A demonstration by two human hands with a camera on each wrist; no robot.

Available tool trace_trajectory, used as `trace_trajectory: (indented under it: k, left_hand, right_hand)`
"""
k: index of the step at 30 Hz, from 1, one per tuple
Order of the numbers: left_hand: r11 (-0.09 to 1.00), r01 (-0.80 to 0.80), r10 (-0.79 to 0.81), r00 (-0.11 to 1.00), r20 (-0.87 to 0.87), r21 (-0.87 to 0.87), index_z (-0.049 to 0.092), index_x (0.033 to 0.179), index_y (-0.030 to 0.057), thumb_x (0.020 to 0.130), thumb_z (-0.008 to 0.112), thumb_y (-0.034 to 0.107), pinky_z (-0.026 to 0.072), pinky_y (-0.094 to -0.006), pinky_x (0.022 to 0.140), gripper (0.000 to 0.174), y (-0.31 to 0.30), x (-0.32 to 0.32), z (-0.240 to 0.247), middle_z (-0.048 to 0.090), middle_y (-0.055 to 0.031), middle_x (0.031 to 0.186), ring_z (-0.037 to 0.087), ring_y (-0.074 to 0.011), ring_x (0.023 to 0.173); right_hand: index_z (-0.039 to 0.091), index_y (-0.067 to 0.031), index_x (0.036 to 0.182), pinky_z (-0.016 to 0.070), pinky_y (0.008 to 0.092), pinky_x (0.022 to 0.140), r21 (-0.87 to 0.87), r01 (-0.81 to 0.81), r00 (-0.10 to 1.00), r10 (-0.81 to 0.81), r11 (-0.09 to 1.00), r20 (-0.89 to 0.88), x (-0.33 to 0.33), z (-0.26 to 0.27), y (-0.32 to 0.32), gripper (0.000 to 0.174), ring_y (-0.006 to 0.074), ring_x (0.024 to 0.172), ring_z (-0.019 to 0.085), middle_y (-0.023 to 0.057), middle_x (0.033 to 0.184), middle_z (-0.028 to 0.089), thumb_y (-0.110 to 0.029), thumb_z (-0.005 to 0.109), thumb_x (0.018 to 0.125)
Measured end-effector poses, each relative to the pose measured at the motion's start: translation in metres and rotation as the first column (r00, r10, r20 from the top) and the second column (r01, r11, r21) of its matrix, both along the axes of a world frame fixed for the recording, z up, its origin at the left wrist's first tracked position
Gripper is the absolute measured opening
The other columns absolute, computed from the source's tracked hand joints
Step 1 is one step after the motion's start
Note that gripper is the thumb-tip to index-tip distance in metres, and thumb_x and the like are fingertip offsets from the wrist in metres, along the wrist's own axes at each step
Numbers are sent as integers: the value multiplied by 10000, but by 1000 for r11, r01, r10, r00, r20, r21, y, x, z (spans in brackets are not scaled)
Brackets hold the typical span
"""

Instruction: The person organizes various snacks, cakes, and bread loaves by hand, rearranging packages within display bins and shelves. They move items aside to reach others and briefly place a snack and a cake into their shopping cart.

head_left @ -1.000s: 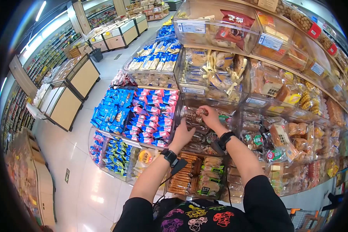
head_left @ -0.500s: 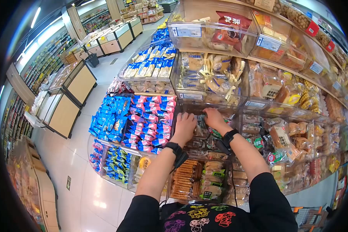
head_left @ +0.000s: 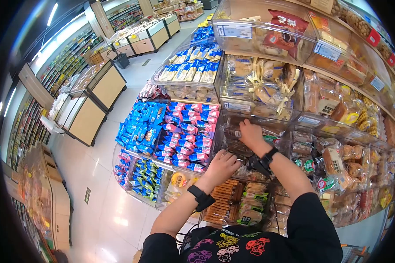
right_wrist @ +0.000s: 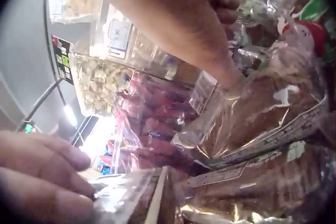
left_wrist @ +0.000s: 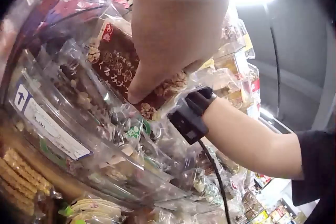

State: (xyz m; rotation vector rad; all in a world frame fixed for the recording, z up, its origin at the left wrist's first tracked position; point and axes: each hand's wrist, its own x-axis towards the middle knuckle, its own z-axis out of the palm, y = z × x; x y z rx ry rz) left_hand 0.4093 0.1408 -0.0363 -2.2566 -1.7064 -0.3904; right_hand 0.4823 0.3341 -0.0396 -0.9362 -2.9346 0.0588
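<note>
In the head view my left hand (head_left: 224, 167) is at the front left of a clear bin of wrapped brown goods. The left wrist view shows its thumb on the face of a brown package (left_wrist: 116, 58) with a red label and walnuts printed on it; the other fingers are hidden behind. Farther back in the bin is my right hand (head_left: 252, 136). Its thumb and curled fingers grip a clear-wrapped brown package (right_wrist: 268, 108), seen in the right wrist view. My left fingers (right_wrist: 42, 174) lie over glossy film at that view's lower left.
Blue and pink packets (head_left: 186, 136) fill the bin on the left. Bread bins (head_left: 261, 83) rise above, and bins of biscuits (head_left: 224, 197) stand below. A floor aisle (head_left: 105, 175) runs along the left, with low counters (head_left: 105, 90) beyond.
My left hand has drawn back toward me from the bin's rear left. The right hand stays deep in the bin. The head view has shifted slightly, moving the shelves rightward.
</note>
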Motion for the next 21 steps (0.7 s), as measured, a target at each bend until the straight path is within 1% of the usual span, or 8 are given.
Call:
trace_trajectory:
  k: [4,8,10,11,12,14,18,21]
  left_hand:
    - [1000,16,-16,999,39,7,570,967,131,715,595,137,378,-410,952,254,-6,-4,-14,540,-51,971,514,-235,1027]
    - [999,50,-50,996,68,7,564,996,126,690,613,122,375,-406,955,310,-5,-5,-25,528,-57,1003,499,-245,1048]
    - [999,52,-52,995,85,9,559,1004,123,674,624,116,375,-403,956,336,-5,-4,-25,522,-63,1017,494,-248,1055]
    - [997,24,-17,995,94,-68,553,1048,118,661,651,133,378,-404,955,400,-2,-4,-24,521,-82,1073,489,-261,1070]
    - [990,-4,18,995,100,-143,546,1093,113,647,679,150,382,-406,954,467,1,-5,-21,520,-100,1129,484,-275,1084]
    - [977,-116,145,977,158,-179,526,1148,101,633,712,204,394,-411,946,558,11,-2,-16,499,-137,1193,476,-296,1107]
    - [889,-250,316,941,120,-385,452,1288,72,592,781,369,426,-432,924,825,35,0,-20,437,-233,1317,456,-351,1156]
    - [835,-263,329,943,56,-483,455,1285,66,582,788,397,432,-433,921,846,41,3,-25,450,-244,1295,465,-350,1153]
  right_hand:
    - [529,-69,1049,524,371,660,381,-226,929,316,896,-194,31,-28,-5,392,255,891,589,83,1078,495,-218,721,741]
    - [546,-70,1055,510,349,706,246,-405,829,468,880,-308,45,-21,4,345,261,893,553,69,1056,511,-210,702,780]
    - [557,-71,1080,495,352,753,-128,-464,750,311,877,-584,36,-32,16,343,285,878,565,79,1004,556,-226,696,808]
    - [560,-54,1115,487,370,767,-381,-413,798,128,827,-589,29,-40,24,404,288,876,581,108,956,599,-270,705,807]
    - [560,-54,1115,487,370,767,-377,-415,798,132,828,-588,25,-33,26,404,288,876,581,108,956,599,-270,705,807]
    - [557,-51,1143,484,393,789,-647,-114,868,-241,754,-434,19,-21,27,489,292,887,605,152,944,618,-348,711,786]
    - [507,-14,1244,475,423,862,-453,95,983,-154,887,-97,1,-42,33,797,363,1023,594,224,1112,611,-505,750,664]
    - [504,-20,1247,463,419,877,-480,52,985,-124,876,-120,10,-32,33,802,366,1044,573,203,1116,615,-482,757,641]
